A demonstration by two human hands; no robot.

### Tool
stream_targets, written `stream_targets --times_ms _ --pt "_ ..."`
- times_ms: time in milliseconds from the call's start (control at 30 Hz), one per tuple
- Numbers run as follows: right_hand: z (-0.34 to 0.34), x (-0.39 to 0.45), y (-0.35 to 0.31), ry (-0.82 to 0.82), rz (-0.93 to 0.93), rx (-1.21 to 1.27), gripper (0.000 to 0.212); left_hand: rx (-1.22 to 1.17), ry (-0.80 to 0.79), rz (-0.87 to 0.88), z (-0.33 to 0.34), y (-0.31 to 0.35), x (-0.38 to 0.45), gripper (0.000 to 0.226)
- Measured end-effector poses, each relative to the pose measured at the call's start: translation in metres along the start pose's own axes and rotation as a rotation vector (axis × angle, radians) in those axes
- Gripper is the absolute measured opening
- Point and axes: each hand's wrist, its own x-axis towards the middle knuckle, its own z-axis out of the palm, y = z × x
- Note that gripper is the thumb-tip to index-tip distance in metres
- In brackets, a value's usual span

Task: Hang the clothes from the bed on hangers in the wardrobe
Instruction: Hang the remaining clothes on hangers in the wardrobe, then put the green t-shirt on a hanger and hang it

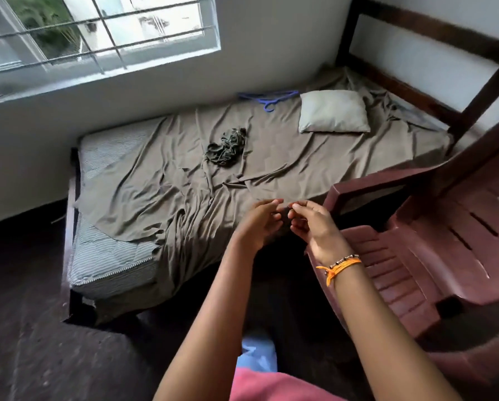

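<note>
Rumpled bed (271, 175): crumpled dark garment (226, 150), blue hanger (267, 98). Left hand (257, 224), right hand (312, 224) fingertips together, holding nothing discernible.

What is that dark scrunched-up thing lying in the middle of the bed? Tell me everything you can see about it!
It is a crumpled dark green garment, soft cloth bunched into a small heap, with thin edges or straps curling through it. What kind of clothing it is cannot be told. It lies on the wrinkled brown sheet, near the middle of the bed, apart from the pillow and the blue hanger. Neither hand touches it.
</note>
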Motion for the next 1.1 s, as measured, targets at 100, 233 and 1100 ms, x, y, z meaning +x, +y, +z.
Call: stream_targets --times_ms 100,233,1100 --pt "0.029 0.067 -0.028 -0.011 0.001 0.021 0.024 0.025 0.032 0.038 -0.016 0.047 0.060 0.020" --pt "0.056 0.142 -0.042 -0.019 0.044 0.025 0.023 0.012 0.061 -0.003 -0.039 0.076 0.124 0.018" --pt "0.218 0.684 0.067 -0.265 0.528 -0.539 0.033 -0.101 0.549 -0.424 -0.173 0.124 0.502 0.019"
